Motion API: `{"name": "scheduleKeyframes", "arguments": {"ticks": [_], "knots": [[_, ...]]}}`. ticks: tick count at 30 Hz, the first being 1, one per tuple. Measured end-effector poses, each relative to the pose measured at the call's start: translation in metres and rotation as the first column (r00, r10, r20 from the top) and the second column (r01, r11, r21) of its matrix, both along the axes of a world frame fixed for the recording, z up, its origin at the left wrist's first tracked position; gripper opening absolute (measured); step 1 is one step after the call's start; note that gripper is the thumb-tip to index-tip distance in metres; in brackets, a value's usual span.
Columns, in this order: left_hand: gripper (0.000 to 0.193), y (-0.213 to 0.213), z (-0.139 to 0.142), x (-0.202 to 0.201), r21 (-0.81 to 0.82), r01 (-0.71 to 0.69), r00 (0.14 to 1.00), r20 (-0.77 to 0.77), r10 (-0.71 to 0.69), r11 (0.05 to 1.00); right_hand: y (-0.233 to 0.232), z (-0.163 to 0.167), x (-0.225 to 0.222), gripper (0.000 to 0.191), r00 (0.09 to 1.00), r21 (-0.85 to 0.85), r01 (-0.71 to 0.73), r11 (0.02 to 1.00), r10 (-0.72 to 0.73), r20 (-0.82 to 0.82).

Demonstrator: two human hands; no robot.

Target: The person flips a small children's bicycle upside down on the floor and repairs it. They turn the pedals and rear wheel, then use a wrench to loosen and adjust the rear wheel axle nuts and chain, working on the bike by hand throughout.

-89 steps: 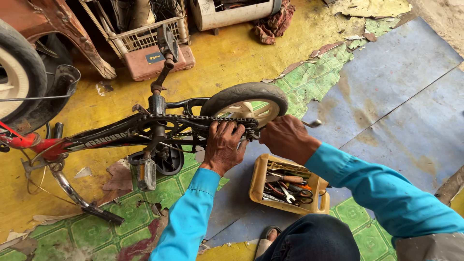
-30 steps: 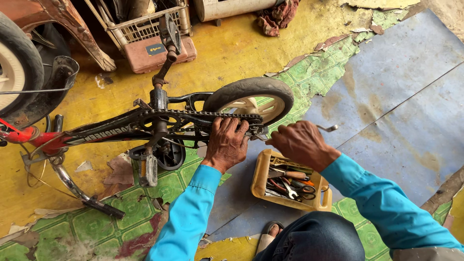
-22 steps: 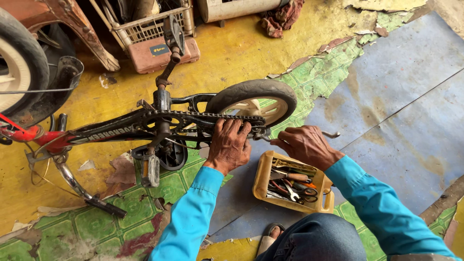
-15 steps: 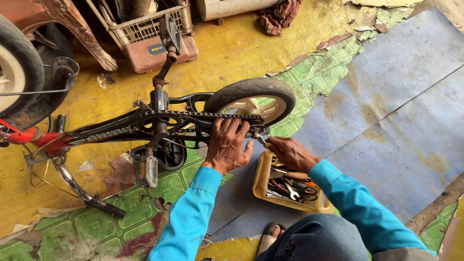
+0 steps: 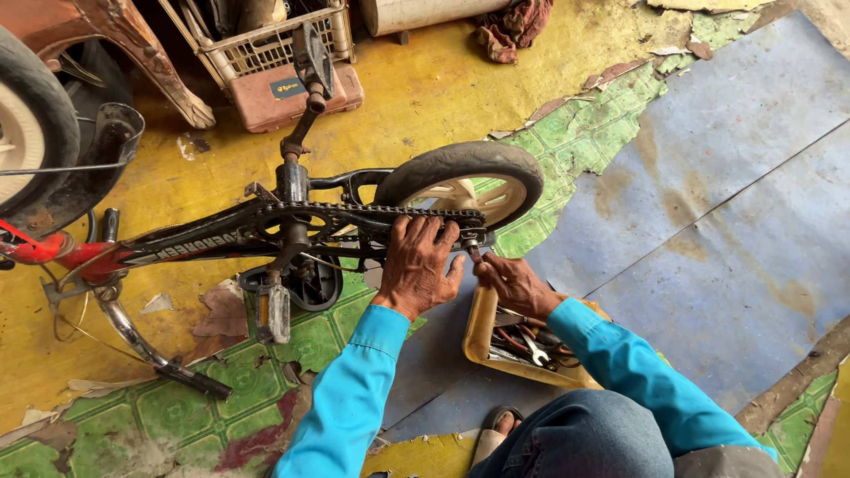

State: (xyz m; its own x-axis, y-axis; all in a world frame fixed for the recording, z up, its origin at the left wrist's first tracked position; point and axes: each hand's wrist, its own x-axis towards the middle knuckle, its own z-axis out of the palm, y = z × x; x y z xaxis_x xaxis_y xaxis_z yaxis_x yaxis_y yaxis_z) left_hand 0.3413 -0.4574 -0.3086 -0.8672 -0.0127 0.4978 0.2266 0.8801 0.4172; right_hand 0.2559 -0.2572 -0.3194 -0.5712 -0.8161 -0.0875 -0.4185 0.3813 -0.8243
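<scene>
A small black and red bicycle (image 5: 195, 239) lies on the floor with its rear wheel (image 5: 460, 164) toward me. My left hand (image 5: 421, 265) grips the frame and chain (image 5: 354, 211) just beside the rear axle, fingers curled over them. My right hand (image 5: 518, 285) is closed on a small dark metal tool (image 5: 473, 254) whose tip points up at the axle. This hand hovers over the near end of a yellow tray (image 5: 482, 327) that holds several wrenches and pliers (image 5: 531, 345).
A pedal (image 5: 273, 312) sticks out toward me. A wire crate (image 5: 266, 44) and a reddish case (image 5: 292, 88) stand at the back, a large tyre (image 5: 35, 115) at far left. Grey-blue sheeting (image 5: 708, 221) covers the floor on the right. My sandal (image 5: 496, 429) is below the tray.
My right hand, which held the tool out to the right of the wheel, came back over the tray and then up to the rear axle. My left hand stayed on the frame.
</scene>
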Motion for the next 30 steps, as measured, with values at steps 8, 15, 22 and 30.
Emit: {"name": "scheduleKeyframes", "arguments": {"ticks": [8,15,22,30], "knots": [[0.044,0.0,0.0,-0.001,0.007,0.003,1.0,0.003,-0.003,1.0,0.015,0.069,-0.027,0.019,0.705,0.319,-0.054,0.946,0.263,-0.659],[0.045,0.001,-0.001,0.001,-0.01,-0.002,1.0,0.014,0.002,1.0,-0.013,0.092,-0.01,0.006,0.42,0.625,-0.023,0.781,0.575,-0.703],[0.045,0.002,0.0,0.001,-0.006,-0.001,1.0,0.029,0.002,1.0,0.006,0.096,-0.017,0.024,0.562,0.369,-0.098,0.924,0.357,-0.746],[0.047,0.001,-0.001,0.001,-0.006,-0.001,1.0,0.027,0.001,1.0,0.014,0.032,-0.009,0.039,0.895,0.141,0.342,0.929,-0.368,0.251]]}}
